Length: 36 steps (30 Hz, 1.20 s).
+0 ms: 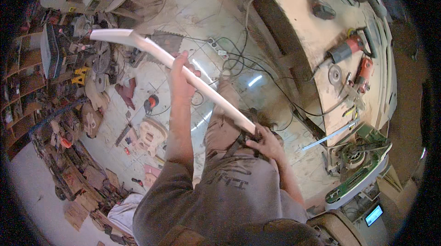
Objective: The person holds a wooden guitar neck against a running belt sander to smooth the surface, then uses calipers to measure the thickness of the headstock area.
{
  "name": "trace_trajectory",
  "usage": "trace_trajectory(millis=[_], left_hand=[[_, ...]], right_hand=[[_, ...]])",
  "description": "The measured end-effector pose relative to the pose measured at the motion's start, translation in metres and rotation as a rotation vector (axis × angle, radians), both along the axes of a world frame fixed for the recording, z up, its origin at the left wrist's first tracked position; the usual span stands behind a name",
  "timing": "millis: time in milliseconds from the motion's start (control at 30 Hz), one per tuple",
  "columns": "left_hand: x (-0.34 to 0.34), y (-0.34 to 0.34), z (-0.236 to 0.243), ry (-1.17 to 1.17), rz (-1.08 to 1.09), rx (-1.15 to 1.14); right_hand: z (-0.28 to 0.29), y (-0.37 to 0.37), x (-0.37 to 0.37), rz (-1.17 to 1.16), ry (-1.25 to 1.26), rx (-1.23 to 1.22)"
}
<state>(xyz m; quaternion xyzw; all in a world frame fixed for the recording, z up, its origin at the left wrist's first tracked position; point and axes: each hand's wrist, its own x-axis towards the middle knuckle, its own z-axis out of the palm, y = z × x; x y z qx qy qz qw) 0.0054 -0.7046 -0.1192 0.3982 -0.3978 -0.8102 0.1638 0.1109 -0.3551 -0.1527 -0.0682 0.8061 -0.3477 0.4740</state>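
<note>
A long, pale wooden guitar neck slants across in front of my body, its wider headstock end at the far left. My left hand is wrapped round the shaft below the headstock. At the near right end, by my waist, my right hand grips the heel of the neck, with its thumb toward me and some fingers hidden. Below my left forearm, a pale guitar-body-shaped board with cut-outs lies on the floor, beside a dark slotted strip.
Red-and-black power tools lie on the workbench at right, above a green machine. Cables run from a power strip across the tiled floor. Wood offcuts pile up at left; an orange-and-black tool lies on the floor.
</note>
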Motion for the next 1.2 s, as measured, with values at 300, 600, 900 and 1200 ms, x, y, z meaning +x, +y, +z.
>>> trace_trajectory(millis=[300, 600, 900, 1200], left_hand=[[-0.001, -0.142, 0.054, 0.054, 0.136, 0.07], [-0.022, -0.167, 0.104, 0.107, 0.096, 0.004], [-0.055, -0.159, 0.135, 0.241, -0.113, -0.034], [-0.109, -0.116, 0.134, 0.152, -0.217, 0.017]], right_hand=[[0.05, -0.111, -0.069, -0.059, -0.046, -0.069], [0.1, -0.151, -0.104, 0.034, 0.022, 0.026], [0.052, -0.15, -0.108, 0.11, 0.146, -0.091], [0.064, -0.136, -0.086, -0.023, 0.214, -0.011]])
